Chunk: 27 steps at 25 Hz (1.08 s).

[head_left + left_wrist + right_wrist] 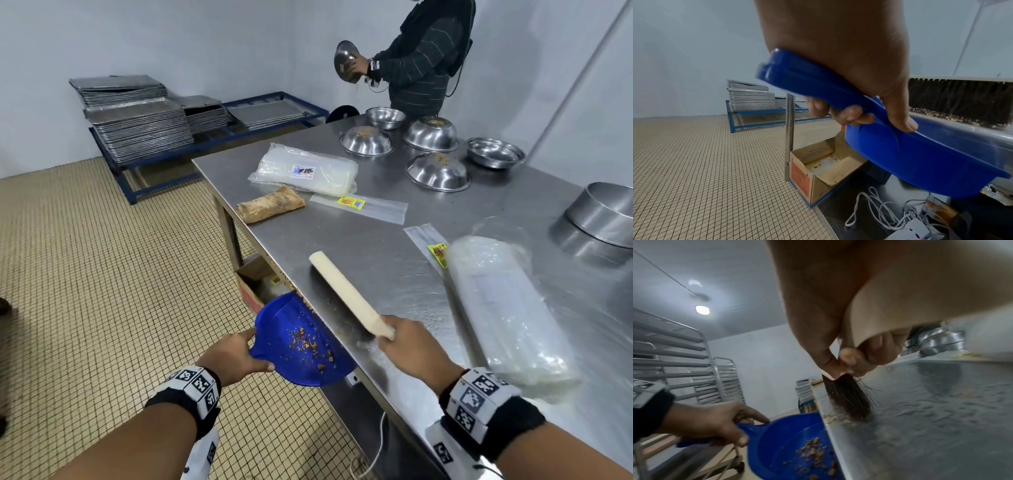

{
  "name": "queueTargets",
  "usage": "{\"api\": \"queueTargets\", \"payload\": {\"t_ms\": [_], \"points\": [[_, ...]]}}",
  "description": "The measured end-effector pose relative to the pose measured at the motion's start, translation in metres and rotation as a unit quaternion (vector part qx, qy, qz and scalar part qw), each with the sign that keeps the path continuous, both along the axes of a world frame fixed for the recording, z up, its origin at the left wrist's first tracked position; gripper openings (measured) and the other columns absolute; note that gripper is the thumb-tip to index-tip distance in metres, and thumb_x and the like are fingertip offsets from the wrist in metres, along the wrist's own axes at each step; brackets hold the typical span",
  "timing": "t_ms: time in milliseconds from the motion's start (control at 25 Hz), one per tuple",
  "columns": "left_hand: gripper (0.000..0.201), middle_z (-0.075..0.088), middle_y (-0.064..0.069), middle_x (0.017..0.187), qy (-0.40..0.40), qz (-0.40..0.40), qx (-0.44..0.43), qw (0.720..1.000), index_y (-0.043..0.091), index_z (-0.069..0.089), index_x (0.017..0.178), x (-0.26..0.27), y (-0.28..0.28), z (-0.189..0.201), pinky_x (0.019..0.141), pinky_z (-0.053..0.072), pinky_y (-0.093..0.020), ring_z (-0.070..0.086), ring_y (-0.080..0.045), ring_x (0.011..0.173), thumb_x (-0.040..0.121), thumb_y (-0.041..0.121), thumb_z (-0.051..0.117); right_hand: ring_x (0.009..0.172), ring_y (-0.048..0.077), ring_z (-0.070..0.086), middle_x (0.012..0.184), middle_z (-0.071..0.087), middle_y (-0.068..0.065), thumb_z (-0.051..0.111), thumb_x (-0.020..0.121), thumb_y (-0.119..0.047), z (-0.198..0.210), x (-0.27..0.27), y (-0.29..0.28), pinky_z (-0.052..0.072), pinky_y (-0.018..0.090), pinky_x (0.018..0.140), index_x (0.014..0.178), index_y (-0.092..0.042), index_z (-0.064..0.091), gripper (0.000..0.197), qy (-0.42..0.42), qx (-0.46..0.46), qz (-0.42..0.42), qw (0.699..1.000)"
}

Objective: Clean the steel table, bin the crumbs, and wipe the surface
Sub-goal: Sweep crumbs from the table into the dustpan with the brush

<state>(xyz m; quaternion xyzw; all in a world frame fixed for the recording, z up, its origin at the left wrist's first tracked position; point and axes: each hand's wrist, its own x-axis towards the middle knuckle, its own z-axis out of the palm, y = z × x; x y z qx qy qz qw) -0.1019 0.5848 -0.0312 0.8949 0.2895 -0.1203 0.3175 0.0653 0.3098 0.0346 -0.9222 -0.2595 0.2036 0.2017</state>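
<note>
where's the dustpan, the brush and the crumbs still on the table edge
dustpan (291,363): head view, on the bare blue floor of the pan.
brush (346,291): head view, on the pale wooden back.
crumbs (833,416): right wrist view, on the small heap at the table edge, beside the bristles.

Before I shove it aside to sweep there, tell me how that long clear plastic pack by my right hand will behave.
The plastic pack would probably slide easily: glossy film on the smooth steel table. It looks soft and bulging, so it may sag or bend if lifted at one end. Lying flat and long, it seems unlikely to roll or tip.
</note>
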Motion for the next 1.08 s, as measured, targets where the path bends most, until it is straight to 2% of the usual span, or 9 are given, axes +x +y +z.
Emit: {"api": "queueTargets", "payload": {"t_ms": [80, 120, 200, 280, 400, 480, 640, 760, 1080], "points": [[0.082, 0.065, 0.006, 0.066, -0.002, -0.002, 0.005, 1.000, 0.031, 0.045, 0.139, 0.000, 0.001, -0.001, 0.063, 0.046, -0.024, 0.062, -0.004, 0.067, 0.068, 0.053, 0.080, 0.064, 0.007, 0.058, 0.105, 0.069, 0.004, 0.054, 0.092, -0.020, -0.004, -0.015, 0.015, 0.039, 0.011, 0.051, 0.128, -0.020, 0.058, 0.036, 0.018, 0.004, 0.031, 0.999], [0.082, 0.064, 0.007, 0.066, -0.003, -0.003, 0.007, 1.000, 0.030, 0.045, 0.140, 0.000, 0.001, -0.001, 0.062, 0.045, -0.023, 0.062, -0.004, 0.066, 0.069, 0.053, 0.080, 0.066, 0.007, 0.059, 0.106, 0.069, 0.003, 0.054, 0.092, -0.020, -0.006, -0.023, 0.021, 0.043, 0.012, 0.053, 0.128, -0.021, 0.058, 0.036, 0.029, 0.008, 0.043, 0.999], [0.083, 0.064, 0.007, 0.067, -0.003, -0.002, 0.006, 1.000, 0.028, 0.045, 0.140, -0.001, 0.003, -0.001, 0.062, 0.045, -0.024, 0.061, -0.005, 0.065, 0.069, 0.051, 0.081, 0.078, 0.015, 0.066, 0.110, 0.070, 0.003, 0.054, 0.088, -0.021, -0.009, -0.034, 0.033, 0.055, 0.024, 0.066, 0.126, -0.024, 0.060, 0.039, 0.047, 0.023, 0.057, 0.997], [0.083, 0.062, 0.009, 0.067, -0.005, 0.001, 0.006, 1.000, 0.028, 0.046, 0.140, -0.001, 0.007, -0.001, 0.065, 0.047, -0.026, 0.060, -0.006, 0.067, 0.068, 0.051, 0.081, 0.082, 0.016, 0.067, 0.111, 0.070, 0.001, 0.054, 0.087, -0.021, -0.009, -0.036, 0.042, 0.056, 0.028, 0.073, 0.126, -0.026, 0.061, 0.040, 0.055, 0.035, 0.057, 0.996], [0.085, 0.061, 0.011, 0.072, -0.003, 0.009, 0.004, 1.000, 0.031, 0.045, 0.141, -0.003, 0.014, -0.002, 0.069, 0.047, -0.026, 0.062, -0.008, 0.075, 0.067, 0.055, 0.080, 0.067, 0.009, 0.062, 0.100, 0.070, 0.000, 0.057, 0.090, -0.018, -0.002, -0.020, 0.048, 0.046, 0.016, 0.055, 0.126, -0.023, 0.061, 0.037, 0.046, 0.044, 0.028, 0.998], [0.088, 0.063, 0.011, 0.076, -0.003, 0.004, -0.003, 1.000, 0.032, 0.043, 0.142, -0.003, 0.019, -0.003, 0.073, 0.049, -0.027, 0.063, -0.008, 0.079, 0.067, 0.057, 0.079, 0.063, 0.012, 0.059, 0.092, 0.069, 0.003, 0.057, 0.090, -0.016, 0.003, -0.002, 0.046, 0.045, 0.020, 0.054, 0.124, -0.018, 0.062, 0.035, 0.027, 0.050, -0.011, 0.998], [0.087, 0.062, 0.011, 0.074, -0.007, 0.005, -0.012, 1.000, 0.030, 0.043, 0.143, -0.004, 0.029, -0.003, 0.076, 0.051, -0.028, 0.062, -0.009, 0.077, 0.068, 0.054, 0.080, 0.090, 0.032, 0.065, 0.104, 0.069, 0.016, 0.054, 0.086, -0.015, 0.006, 0.034, 0.035, 0.053, 0.035, 0.076, 0.120, -0.011, 0.062, 0.035, -0.036, 0.015, -0.087, 0.995], [0.083, 0.061, 0.012, 0.069, -0.010, -0.002, -0.015, 1.000, 0.029, 0.044, 0.141, -0.002, 0.033, -0.003, 0.075, 0.053, -0.029, 0.061, -0.007, 0.071, 0.069, 0.052, 0.080, 0.095, 0.033, 0.064, 0.110, 0.068, 0.016, 0.052, 0.086, -0.018, 0.004, 0.040, 0.029, 0.053, 0.036, 0.082, 0.124, -0.014, 0.060, 0.039, -0.041, -0.022, -0.113, 0.993], [0.079, 0.056, 0.012, 0.062, -0.008, -0.014, -0.010, 1.000, 0.032, 0.046, 0.139, 0.003, 0.042, -0.006, 0.061, 0.043, -0.023, 0.054, -0.004, 0.060, 0.071, 0.051, 0.080, 0.080, 0.024, 0.064, 0.104, 0.070, 0.010, 0.055, 0.088, -0.020, 0.000, -0.006, 0.056, 0.048, 0.027, 0.067, 0.128, -0.019, 0.059, 0.040, -0.004, 0.002, -0.012, 1.000]]}}
